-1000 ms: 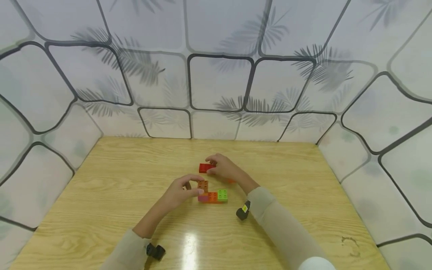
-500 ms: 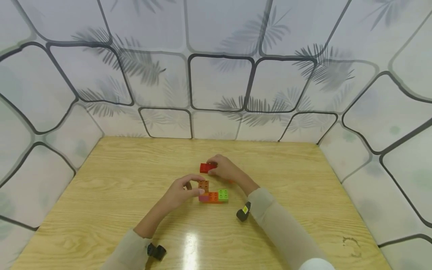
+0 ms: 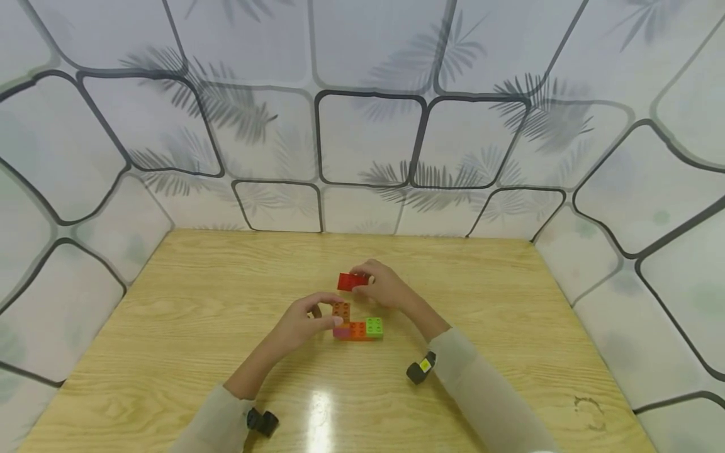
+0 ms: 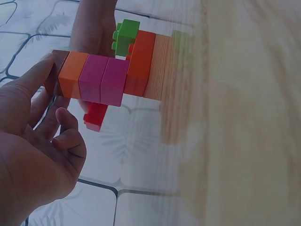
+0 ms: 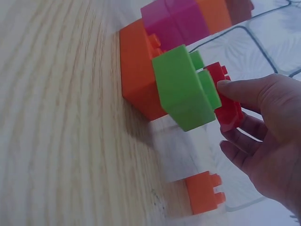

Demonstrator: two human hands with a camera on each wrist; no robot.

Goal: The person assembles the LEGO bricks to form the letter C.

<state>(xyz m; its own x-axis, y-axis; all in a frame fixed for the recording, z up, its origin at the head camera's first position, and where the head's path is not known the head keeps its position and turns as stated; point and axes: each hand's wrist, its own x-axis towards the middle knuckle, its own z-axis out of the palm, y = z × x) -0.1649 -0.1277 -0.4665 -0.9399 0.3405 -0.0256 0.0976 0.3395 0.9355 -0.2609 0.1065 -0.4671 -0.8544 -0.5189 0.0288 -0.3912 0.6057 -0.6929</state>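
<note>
My left hand point(image 3: 299, 323) pinches the brown brick point(image 3: 341, 309) on top of a stack. Below it, the left wrist view shows an orange brick point(image 4: 73, 75), two magenta bricks point(image 4: 99, 79) and a long orange base brick point(image 4: 140, 63). A green brick point(image 3: 374, 326) sits on the base's right end. Just behind the stack, my right hand point(image 3: 385, 286) grips a red brick point(image 3: 347, 281) between thumb and fingers. In the right wrist view this red brick point(image 5: 228, 106) appears beyond the green one, partly covered by my thumb.
A loose orange brick point(image 5: 203, 192) stands on the wooden table point(image 3: 226, 270) near my right hand; the hand hides it in the head view. Patterned walls point(image 3: 368, 207) enclose the back and sides. Black wrist cameras point(image 3: 420, 369) are strapped to both sleeves.
My right hand and the red brick have shifted slightly right, the brick turning a little. The loose orange brick has gone out of sight in the head view. My left hand stays on the stack.
</note>
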